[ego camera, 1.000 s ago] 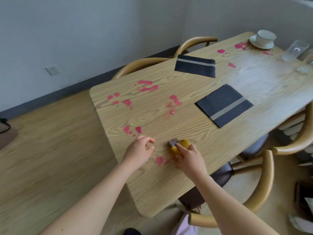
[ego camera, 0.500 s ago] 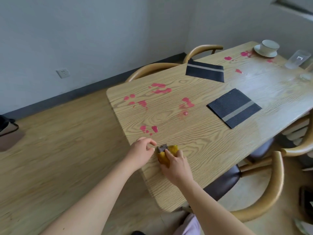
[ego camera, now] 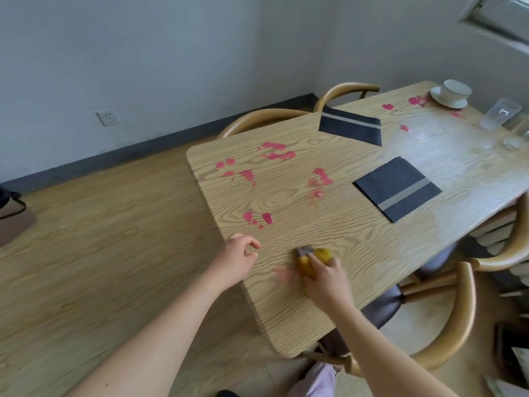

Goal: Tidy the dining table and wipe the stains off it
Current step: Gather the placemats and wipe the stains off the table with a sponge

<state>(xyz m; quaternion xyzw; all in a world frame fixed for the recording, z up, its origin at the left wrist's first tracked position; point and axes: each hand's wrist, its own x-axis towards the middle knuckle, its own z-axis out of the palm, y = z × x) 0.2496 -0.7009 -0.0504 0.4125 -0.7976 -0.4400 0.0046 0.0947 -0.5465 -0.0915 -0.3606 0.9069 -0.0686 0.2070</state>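
From the head camera, the only marking on show is a small white mark on the clear glass (ego camera: 499, 113) at the far right, too small to read.

The table (ego camera: 357, 242) is pale wood with a bold wavy grain and rounded corners. The right hand (ego camera: 326, 277) presses down on a yellow sponge (ego camera: 307, 262) with a grey scouring face, fingers curled over its top, near the table's front end. Just left of the sponge lies a faint pink smear (ego camera: 283, 274). The left hand (ego camera: 234, 259) rests at the table's edge, fingers loosely curled, holding nothing.

Bright pink stains (ego camera: 257, 219) spot the wood beyond the hands, and more pink blotches (ego camera: 276, 151) lie further up. Two dark woven placemats with a pale stripe lie flat: the near placemat (ego camera: 398, 189) by the right edge, the far placemat (ego camera: 350, 126) overhanging the opposite edge. A white cup (ego camera: 455, 90) sits on a saucer (ego camera: 446, 101) at the far end, red marks beside it. Bent-wood chairs (ego camera: 455, 325) with curved backs ring the table. A white wall socket (ego camera: 108, 118) sits low on the grey wall.
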